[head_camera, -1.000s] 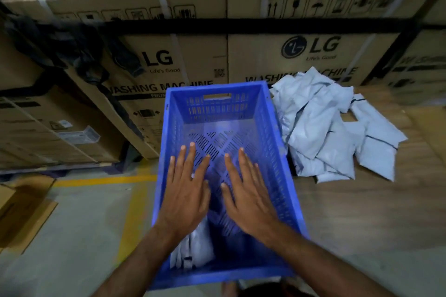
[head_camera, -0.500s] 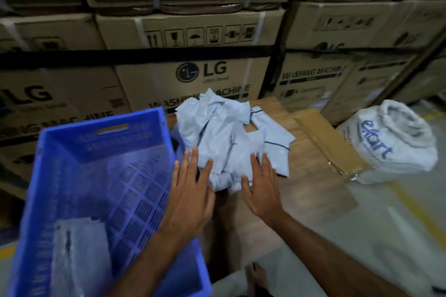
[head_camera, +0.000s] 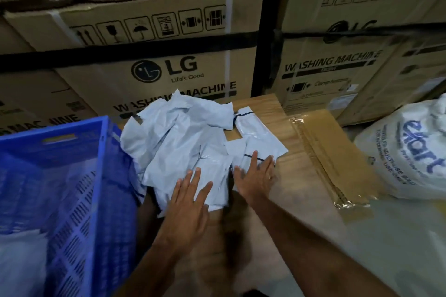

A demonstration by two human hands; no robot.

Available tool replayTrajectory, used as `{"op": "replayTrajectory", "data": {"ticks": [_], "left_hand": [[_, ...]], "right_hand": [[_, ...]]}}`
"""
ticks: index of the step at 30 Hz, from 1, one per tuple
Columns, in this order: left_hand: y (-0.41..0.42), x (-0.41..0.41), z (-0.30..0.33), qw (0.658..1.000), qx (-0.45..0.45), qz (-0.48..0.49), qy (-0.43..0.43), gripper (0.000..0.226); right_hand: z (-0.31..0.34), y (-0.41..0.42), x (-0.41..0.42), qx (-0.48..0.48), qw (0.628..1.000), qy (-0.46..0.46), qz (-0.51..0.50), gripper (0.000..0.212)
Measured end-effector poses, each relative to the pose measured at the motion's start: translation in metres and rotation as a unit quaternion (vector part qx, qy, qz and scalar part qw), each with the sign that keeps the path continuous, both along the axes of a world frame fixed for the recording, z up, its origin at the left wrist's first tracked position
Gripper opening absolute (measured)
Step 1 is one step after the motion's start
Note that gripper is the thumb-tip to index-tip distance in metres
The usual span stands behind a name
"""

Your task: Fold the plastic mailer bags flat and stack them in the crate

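Observation:
A loose pile of pale grey plastic mailer bags (head_camera: 183,142) lies on a wooden board (head_camera: 284,202), right of the blue plastic crate (head_camera: 96,176). My left hand (head_camera: 188,202) reaches over the pile's near edge with straight, spread fingers. My right hand (head_camera: 255,176) lies flat on a mailer with a dark stripe at the pile's right side, fingers straight. Neither hand grips anything. A folded mailer (head_camera: 21,255) rests in the crate's near left corner.
Stacked LG washing machine cartons (head_camera: 154,38) wall off the back. A flattened brown cardboard sheet (head_camera: 333,152) lies right of the board. A white Ekart sack (head_camera: 407,154) stands at the far right on the concrete floor.
Both hands left the crate and moved right onto the mailer pile. The view swung right, so the crate now sits at the left edge.

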State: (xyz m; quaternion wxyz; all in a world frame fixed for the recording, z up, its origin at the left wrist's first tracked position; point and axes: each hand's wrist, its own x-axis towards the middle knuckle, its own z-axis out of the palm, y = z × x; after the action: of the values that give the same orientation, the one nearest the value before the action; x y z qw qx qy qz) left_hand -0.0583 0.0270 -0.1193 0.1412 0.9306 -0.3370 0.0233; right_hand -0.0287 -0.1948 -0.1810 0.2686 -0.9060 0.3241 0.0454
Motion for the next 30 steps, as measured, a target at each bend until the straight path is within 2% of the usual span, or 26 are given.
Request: {"op": "replayTrajectory", "data": {"ticks": [3,8,11,13,15,18,22,24,25,27,30], "left_hand": [[-0.011,-0.004,0.002,1.000,0.013,0.016,0.008,0.053],[-0.020,-0.001,0.000,0.998,0.046,0.044,0.027,0.054],[-0.024,-0.003,0.002,0.998,0.032,0.043,0.034,0.053],[-0.025,-0.006,0.006,0.998,0.010,0.049,0.033,0.052],[-0.025,-0.013,0.009,0.997,-0.015,0.063,0.030,0.053],[-0.016,-0.031,0.011,0.994,-0.049,0.091,0.034,0.054],[0.010,-0.069,-0.020,0.994,-0.040,0.088,0.047,0.054],[0.022,-0.094,-0.055,0.994,0.005,0.073,0.078,0.056],[0.026,-0.106,-0.072,0.991,0.024,0.075,0.107,0.056],[0.030,-0.127,-0.091,0.981,0.048,0.111,0.155,0.055],[0.020,-0.140,-0.094,0.977,0.031,0.150,0.145,0.052]], "right_hand": [[-0.013,-0.005,0.014,0.016,1.000,0.014,0.004,0.084],[-0.017,-0.002,0.007,0.032,0.999,-0.018,0.016,0.077],[-0.003,-0.005,-0.012,0.009,0.995,-0.088,0.043,0.069],[0.008,-0.005,-0.037,-0.019,0.982,-0.144,0.120,0.071],[0.012,-0.002,-0.072,-0.039,0.950,-0.202,0.235,0.072],[0.014,-0.003,-0.123,-0.058,0.874,-0.241,0.419,0.076],[-0.021,-0.009,-0.151,-0.124,0.750,-0.181,0.624,0.076],[-0.040,-0.011,-0.154,-0.164,0.713,-0.147,0.666,0.072],[-0.044,-0.012,-0.156,-0.179,0.707,-0.134,0.672,0.069],[-0.040,-0.014,-0.164,-0.162,0.728,-0.124,0.654,0.066],[-0.024,-0.007,-0.178,-0.076,0.828,-0.150,0.535,0.068]]}}
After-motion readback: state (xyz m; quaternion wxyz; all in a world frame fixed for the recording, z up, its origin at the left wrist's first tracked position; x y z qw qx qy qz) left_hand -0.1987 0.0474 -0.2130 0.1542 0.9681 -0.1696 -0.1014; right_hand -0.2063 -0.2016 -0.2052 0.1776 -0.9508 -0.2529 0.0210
